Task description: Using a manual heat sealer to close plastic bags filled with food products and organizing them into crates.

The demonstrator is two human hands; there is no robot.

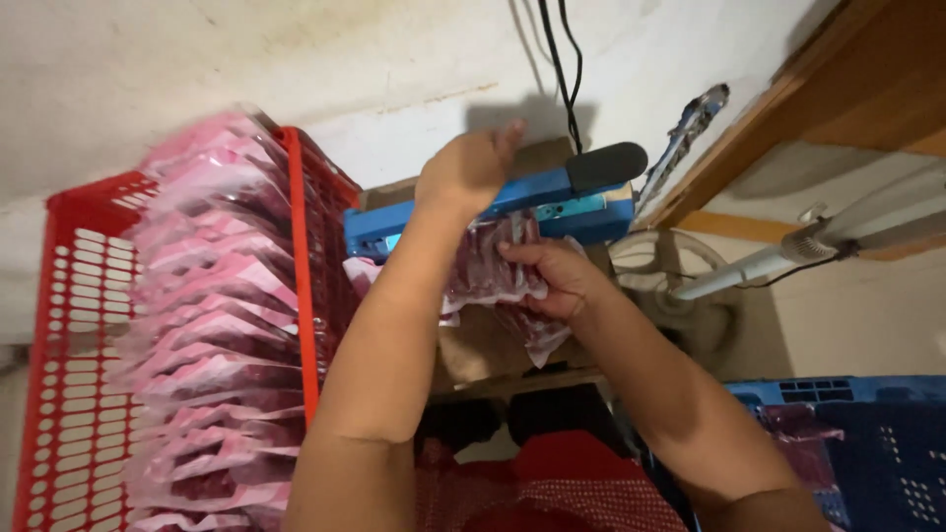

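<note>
A: Item one, far left?
B: Red crate (69,325), cut off at the frame's edge, packed with a row of pink pouches (212,325).
A: Next, the left hand?
B: Left hand (468,167), palm down and pressing on the blue sealer (493,212); its fingers lie flat, clasping nothing.
A: The right hand?
B: Right hand (552,276), clenched on a clear pouch (488,271) of dark red contents, just below the sealer's bar, its top edge at the bar.
A: Hard to make out?
B: The pouch's mouth is hidden behind the wrist. The fan (670,286) is dim. The blue crate (867,443) is cropped at right.
</note>
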